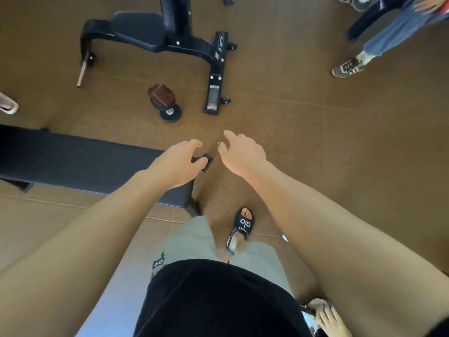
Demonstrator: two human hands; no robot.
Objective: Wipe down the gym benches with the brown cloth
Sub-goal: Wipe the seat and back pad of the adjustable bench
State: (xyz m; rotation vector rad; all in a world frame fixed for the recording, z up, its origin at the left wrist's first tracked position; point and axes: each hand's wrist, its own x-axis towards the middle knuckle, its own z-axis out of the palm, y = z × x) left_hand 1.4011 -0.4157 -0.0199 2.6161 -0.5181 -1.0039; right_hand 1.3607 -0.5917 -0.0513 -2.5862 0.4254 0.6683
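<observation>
Nearest the camera is the person's black shirt hem [218,300], with pale grey-green shorts [192,239] below it and one foot in a black slide sandal with white lettering [243,224] planted on the brown speckled rubber floor [315,147]; both bare forearms reach forward from the lower corners of the view. The left hand [177,164] hangs over the near end of the flat black padded gym bench [80,164], fingers loosely curled with a ring on one finger, holding nothing; whether it touches the pad cannot be told. The right hand [240,152] hovers over bare floor just beside that bench end, fingers relaxed and slightly bent, also holding nothing; the two hands are close together but apart. The brown folded cloth [161,93] is in neither hand; it lies draped on top of a small black dumbbell [168,111] on the floor, beyond the hands, between the flat bench and a second bench. That second black adjustable bench with a steel frame and small wheels [145,32] stands farther off at the top of the view, its base bar with a warning label pointing towards the dumbbell. At the upper right stand another person's blue jeans [393,32] and a dark striped sneaker [347,68]; a pale shoe tip [8,104] shows at the left edge; another hand [328,317] appears at the bottom right corner.
</observation>
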